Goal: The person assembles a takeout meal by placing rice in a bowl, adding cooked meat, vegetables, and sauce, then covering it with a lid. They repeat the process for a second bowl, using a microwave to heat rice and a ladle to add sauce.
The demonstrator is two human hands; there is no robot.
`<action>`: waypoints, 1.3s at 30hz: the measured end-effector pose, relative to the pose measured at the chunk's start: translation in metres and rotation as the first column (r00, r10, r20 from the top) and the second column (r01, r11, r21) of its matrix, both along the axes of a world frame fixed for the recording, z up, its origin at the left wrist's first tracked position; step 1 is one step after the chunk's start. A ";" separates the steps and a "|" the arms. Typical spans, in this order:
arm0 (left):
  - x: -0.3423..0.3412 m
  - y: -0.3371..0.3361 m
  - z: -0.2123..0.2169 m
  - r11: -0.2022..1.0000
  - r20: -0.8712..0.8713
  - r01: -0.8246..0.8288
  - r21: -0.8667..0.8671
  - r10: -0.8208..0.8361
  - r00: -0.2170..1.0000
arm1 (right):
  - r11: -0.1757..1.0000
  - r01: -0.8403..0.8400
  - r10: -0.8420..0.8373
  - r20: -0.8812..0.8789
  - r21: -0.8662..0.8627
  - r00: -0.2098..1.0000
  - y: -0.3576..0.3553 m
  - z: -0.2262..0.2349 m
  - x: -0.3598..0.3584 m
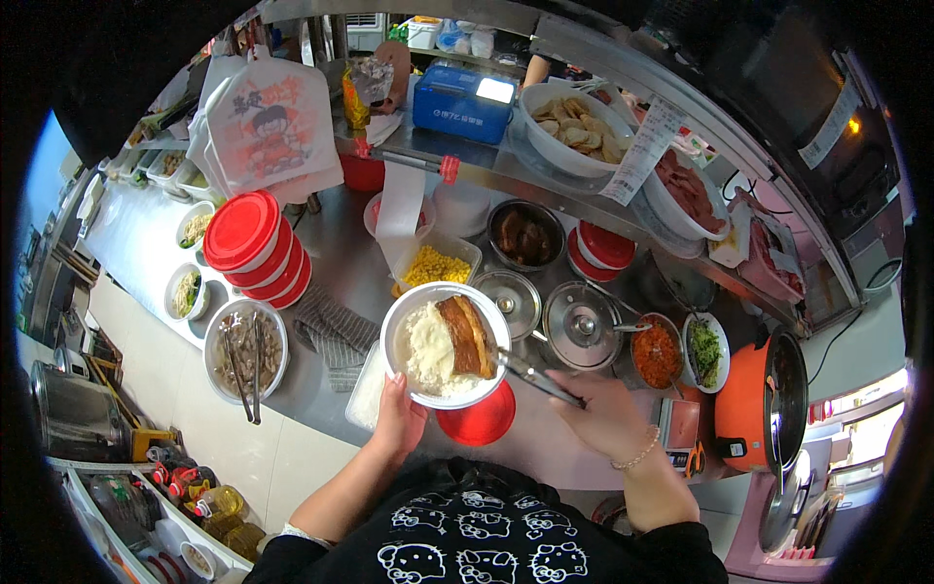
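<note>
Round white plastic bowl [393,336], likely light, best rim-held, clamped in left hand [399,417]; right hand [605,419] clasping silver metal tongs [533,376].

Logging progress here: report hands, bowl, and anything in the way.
Left hand holding white bowl. Right hand gripping tongs at the browned meat. Red lid close by, partly hidden by bowl.

Meat [468,338] right of rice [426,341] in bowl [390,326]; corn [435,266] behind.
</note>
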State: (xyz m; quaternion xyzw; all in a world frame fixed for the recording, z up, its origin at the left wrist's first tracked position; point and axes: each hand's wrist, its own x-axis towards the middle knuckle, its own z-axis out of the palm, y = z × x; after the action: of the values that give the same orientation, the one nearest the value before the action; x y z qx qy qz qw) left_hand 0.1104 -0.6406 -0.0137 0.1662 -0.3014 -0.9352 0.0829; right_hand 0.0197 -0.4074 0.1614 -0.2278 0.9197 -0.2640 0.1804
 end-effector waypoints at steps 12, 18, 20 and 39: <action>-0.006 0.000 0.000 0.999 -0.013 0.046 0.016 -0.046 0.999 | 0.965 -0.199 0.218 -0.104 0.171 0.970 0.001 0.022 -0.008; -0.008 0.001 0.003 0.998 -0.018 0.067 0.004 -0.067 0.998 | 0.974 -0.180 0.202 -0.169 0.138 0.965 -0.024 0.009 -0.012; -0.009 0.000 0.002 0.998 -0.027 0.064 0.012 -0.063 0.998 | 0.968 -0.188 0.217 -0.175 0.167 0.960 -0.024 0.004 -0.013; 0.004 -0.031 0.000 0.999 0.010 0.044 0.012 -0.044 0.999 | 0.927 0.375 -0.374 -0.083 -0.005 0.924 0.028 -0.114 -0.144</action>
State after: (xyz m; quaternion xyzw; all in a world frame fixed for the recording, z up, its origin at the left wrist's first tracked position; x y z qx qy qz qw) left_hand 0.1143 -0.6721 -0.0136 0.1649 -0.2996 -0.9378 0.0599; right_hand -0.1246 -0.3795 0.0479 -0.0579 0.9543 -0.2789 0.0898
